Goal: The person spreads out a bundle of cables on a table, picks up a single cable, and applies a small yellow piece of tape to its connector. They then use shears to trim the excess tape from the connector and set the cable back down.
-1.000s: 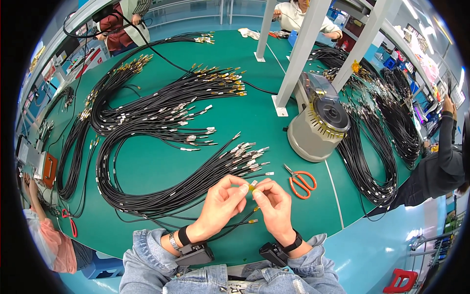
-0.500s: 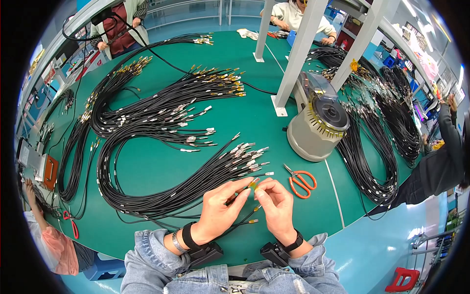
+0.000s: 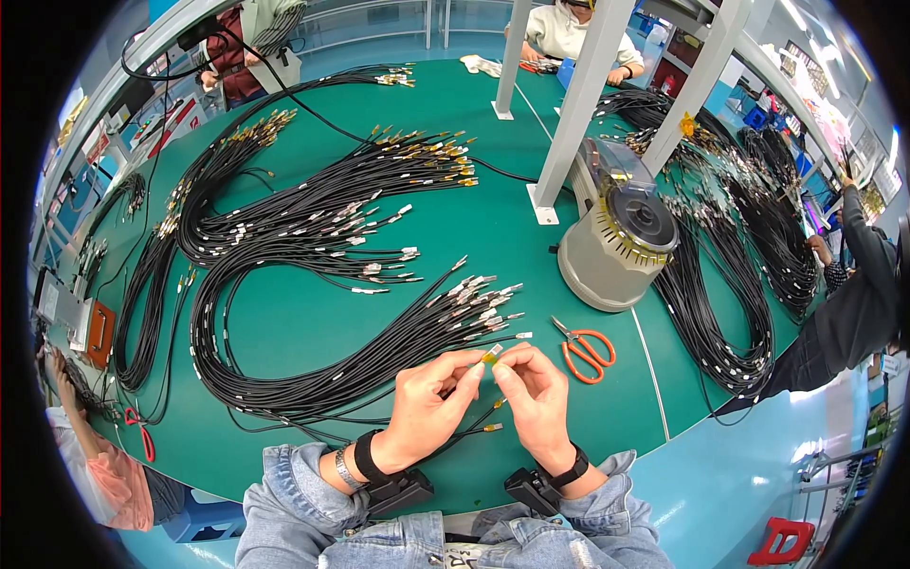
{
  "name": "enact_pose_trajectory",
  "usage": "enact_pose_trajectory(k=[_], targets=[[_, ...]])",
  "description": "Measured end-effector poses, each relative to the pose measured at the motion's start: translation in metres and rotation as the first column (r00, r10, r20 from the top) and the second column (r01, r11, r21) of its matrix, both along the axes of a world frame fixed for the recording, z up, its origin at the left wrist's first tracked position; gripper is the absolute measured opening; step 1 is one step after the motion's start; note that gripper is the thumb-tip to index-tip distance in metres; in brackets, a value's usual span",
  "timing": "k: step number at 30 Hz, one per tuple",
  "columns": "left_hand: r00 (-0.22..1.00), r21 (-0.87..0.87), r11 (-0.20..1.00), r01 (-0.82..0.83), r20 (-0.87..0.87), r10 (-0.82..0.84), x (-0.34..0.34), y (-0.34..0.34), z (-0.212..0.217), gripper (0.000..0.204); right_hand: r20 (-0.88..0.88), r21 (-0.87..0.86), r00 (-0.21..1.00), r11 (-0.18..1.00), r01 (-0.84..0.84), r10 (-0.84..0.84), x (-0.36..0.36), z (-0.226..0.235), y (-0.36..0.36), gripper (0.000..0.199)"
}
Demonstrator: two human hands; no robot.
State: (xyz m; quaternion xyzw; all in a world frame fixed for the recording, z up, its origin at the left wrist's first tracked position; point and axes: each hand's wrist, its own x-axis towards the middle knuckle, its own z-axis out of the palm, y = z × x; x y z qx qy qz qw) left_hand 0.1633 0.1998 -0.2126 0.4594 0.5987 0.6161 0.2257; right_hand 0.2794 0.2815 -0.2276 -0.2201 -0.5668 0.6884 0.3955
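Between my two hands, above the table's near side, is a black cable's end with yellow tape (image 3: 490, 357) around it and a pale tip. My left hand (image 3: 428, 394) pinches the cable between thumb and fingers. Thumb and forefinger of my right hand (image 3: 533, 391) are closed on the yellow tape beside it. Just beyond lies a curved bundle of black cables (image 3: 313, 379) with white-tagged ends pointing right. Two more cable ends with yellow marks (image 3: 491, 428) rest below my hands. Orange-handled scissors (image 3: 589, 356) lie slightly apart at the right of my right hand.
A round beige tape dispenser (image 3: 607, 261) stands behind the scissors, near grey metal posts (image 3: 578, 104). More cable bundles lie on the green table (image 3: 512, 228), left and right (image 3: 720, 322). Red scissors (image 3: 140, 433) sit at the left edge. Several other people work around the table.
My hands stay nearly in place, and a little more of the cable's pale tip shows between the fingers. At the far left and right, other people have shifted their hands.
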Motion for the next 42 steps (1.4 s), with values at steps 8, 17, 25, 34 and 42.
enact_pose_trajectory(k=[8,17,25,34,42], targets=[[0.989,-0.054,0.998,0.045,0.145,-0.037,-0.004,0.0,-0.001,0.012,-0.017,0.082,1.0,0.997,-0.015,0.016,0.002,-0.003,0.001,0.006],[0.984,-0.052,0.998,0.039,0.174,-0.03,-0.001,0.001,-0.001,0.011,0.027,-0.044,0.998,0.998,0.051,-0.05,-0.001,0.008,-0.003,0.007],[0.971,-0.061,0.997,0.048,0.237,-0.032,0.0,0.001,0.004,0.009,0.025,0.014,0.999,1.0,0.02,-0.02,0.0,-0.001,0.001,0.009],[0.993,-0.066,0.998,0.022,0.119,-0.014,-0.003,0.0,0.002,0.01,0.004,0.005,1.0,1.0,-0.003,0.003,0.001,-0.002,0.001,0.007],[0.995,-0.087,0.995,0.044,0.088,-0.037,-0.003,-0.001,0.001,0.011,0.001,0.011,1.0,1.0,-0.019,0.019,0.001,-0.001,0.0,0.007]])
